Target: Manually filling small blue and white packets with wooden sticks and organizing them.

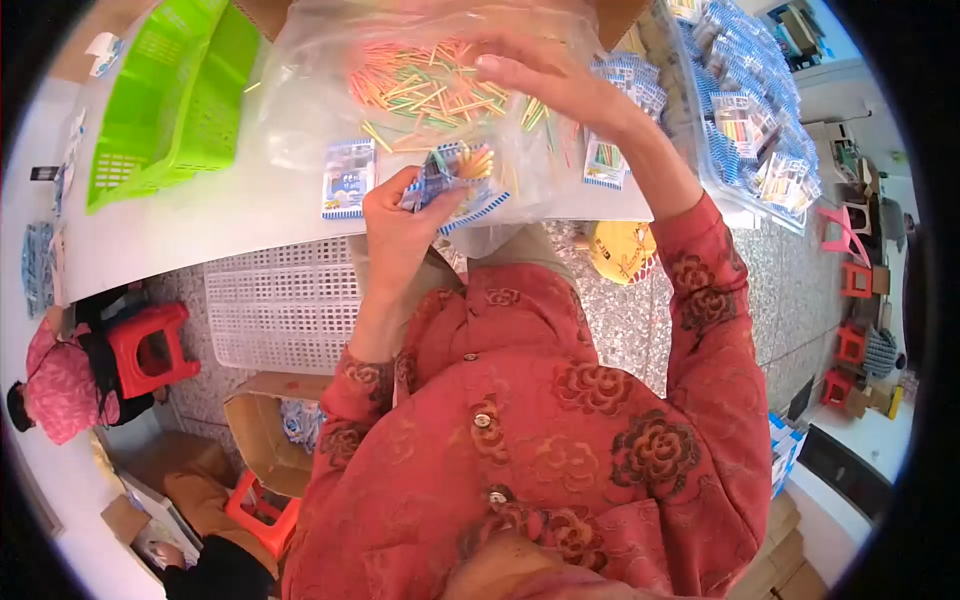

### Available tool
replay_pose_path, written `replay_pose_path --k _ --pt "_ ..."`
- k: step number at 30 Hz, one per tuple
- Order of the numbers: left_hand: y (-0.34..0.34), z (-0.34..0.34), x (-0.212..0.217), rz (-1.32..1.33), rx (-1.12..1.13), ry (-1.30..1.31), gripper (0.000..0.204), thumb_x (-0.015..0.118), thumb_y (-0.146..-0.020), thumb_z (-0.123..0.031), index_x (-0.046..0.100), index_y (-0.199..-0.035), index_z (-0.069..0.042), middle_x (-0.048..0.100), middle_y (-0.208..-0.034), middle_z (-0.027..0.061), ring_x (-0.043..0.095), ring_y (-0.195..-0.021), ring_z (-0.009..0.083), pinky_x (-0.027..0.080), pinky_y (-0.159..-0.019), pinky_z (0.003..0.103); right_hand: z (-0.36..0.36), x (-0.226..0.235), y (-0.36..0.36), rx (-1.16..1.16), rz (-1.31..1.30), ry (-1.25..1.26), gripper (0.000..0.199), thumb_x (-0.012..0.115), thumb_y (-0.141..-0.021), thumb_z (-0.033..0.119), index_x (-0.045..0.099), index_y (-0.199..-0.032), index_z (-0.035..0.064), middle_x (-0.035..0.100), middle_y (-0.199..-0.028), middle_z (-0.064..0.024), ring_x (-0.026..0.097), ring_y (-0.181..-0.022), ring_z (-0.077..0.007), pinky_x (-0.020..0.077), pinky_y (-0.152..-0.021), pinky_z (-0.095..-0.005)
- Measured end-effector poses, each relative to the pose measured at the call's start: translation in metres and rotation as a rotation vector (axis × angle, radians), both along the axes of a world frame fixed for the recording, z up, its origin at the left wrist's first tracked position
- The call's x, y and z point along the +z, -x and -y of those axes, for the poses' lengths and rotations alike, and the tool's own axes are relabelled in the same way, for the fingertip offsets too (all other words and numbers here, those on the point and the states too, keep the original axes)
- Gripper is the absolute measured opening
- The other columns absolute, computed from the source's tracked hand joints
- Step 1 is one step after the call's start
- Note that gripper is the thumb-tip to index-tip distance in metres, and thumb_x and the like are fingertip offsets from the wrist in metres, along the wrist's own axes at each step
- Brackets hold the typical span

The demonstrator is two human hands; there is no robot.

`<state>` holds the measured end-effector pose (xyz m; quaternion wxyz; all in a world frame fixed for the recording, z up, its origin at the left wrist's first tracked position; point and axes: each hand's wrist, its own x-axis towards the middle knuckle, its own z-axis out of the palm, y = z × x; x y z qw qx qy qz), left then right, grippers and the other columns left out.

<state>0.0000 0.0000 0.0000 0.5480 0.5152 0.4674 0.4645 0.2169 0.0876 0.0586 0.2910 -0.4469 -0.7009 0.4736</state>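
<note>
My left hand (402,222) grips a small clear packet (455,182) with a blue-and-white card, holding a bunch of coloured sticks. My right hand (545,75) reaches into a large clear plastic bag (310,90) on the white table; its fingers are spread over a loose heap of coloured sticks (430,90) in orange, green and yellow. Whether the fingers pinch any sticks is hidden. A filled packet (348,180) lies just left of my left hand. More packets (612,160) lie under my right forearm.
A green plastic basket (165,110) stands at the table's left. A clear bin of finished packets (760,130) fills the right. A white perforated crate (280,310), cardboard boxes (265,425) and red stools (150,350) sit on the floor. Another person (60,390) crouches at lower left.
</note>
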Motion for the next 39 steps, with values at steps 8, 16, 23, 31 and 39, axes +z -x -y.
replay_pose_path --k 8,16,23,31,39 --pt "0.004 -0.003 -0.002 0.05 0.007 -0.058 0.017 0.07 -0.074 0.0 0.067 -0.091 0.002 0.06 -0.073 -0.0044 0.049 -0.065 0.0009 0.04 -0.055 0.017 -0.02 -0.069 -0.049 -0.056 0.985 -0.464 0.021 0.056 -0.075 0.005 0.059 -0.096 0.0063 0.062 -0.097 -0.0121 0.061 -0.086 -0.0285 0.0506 -0.071 -0.0393" --pt "-0.001 -0.001 0.002 0.094 -0.007 -0.038 0.017 0.069 -0.074 0.001 0.067 -0.091 0.002 0.06 -0.072 -0.0037 0.048 -0.065 0.001 0.041 -0.056 0.017 -0.011 -0.089 -0.04 0.103 0.957 -0.723 0.027 0.054 -0.071 -0.002 0.058 -0.097 0.0043 0.059 -0.097 -0.012 0.059 -0.093 -0.0302 0.05 -0.076 -0.0396" --pt "-0.002 0.001 0.002 0.099 -0.019 -0.024 0.016 0.069 -0.074 0.001 0.067 -0.09 0.002 0.059 -0.072 -0.0043 0.048 -0.065 0.0012 0.04 -0.055 0.018 -0.011 -0.102 -0.05 0.108 0.913 -0.792 0.017 0.055 -0.073 0.003 0.057 -0.091 0.0037 0.06 -0.093 -0.0099 0.06 -0.09 -0.0296 0.0499 -0.073 -0.0383" --pt "0.0 0.0 -0.002 0.077 -0.017 -0.017 0.016 0.07 -0.075 -0.002 0.067 -0.09 0.002 0.058 -0.071 -0.0047 0.047 -0.064 0.0012 0.039 -0.055 0.018 -0.003 -0.047 -0.048 -0.244 0.399 -0.473 0.014 0.063 -0.08 0.008 0.063 -0.093 0.0021 0.064 -0.08 -0.0055 0.059 -0.067 -0.0149 0.0468 -0.062 -0.025" --pt "-0.006 -0.003 -0.005 0.064 -0.026 -0.019 0.015 0.07 -0.075 -0.003 0.067 -0.089 0.001 0.058 -0.07 -0.005 0.046 -0.063 0.0016 0.038 -0.054 0.018 0.053 0.033 0.016 -0.038 -0.373 -0.09 0.01 0.062 -0.084 0.006 0.065 -0.092 0.0021 0.065 -0.083 -0.0003 0.056 -0.067 -0.004 0.0458 -0.061 -0.0189"
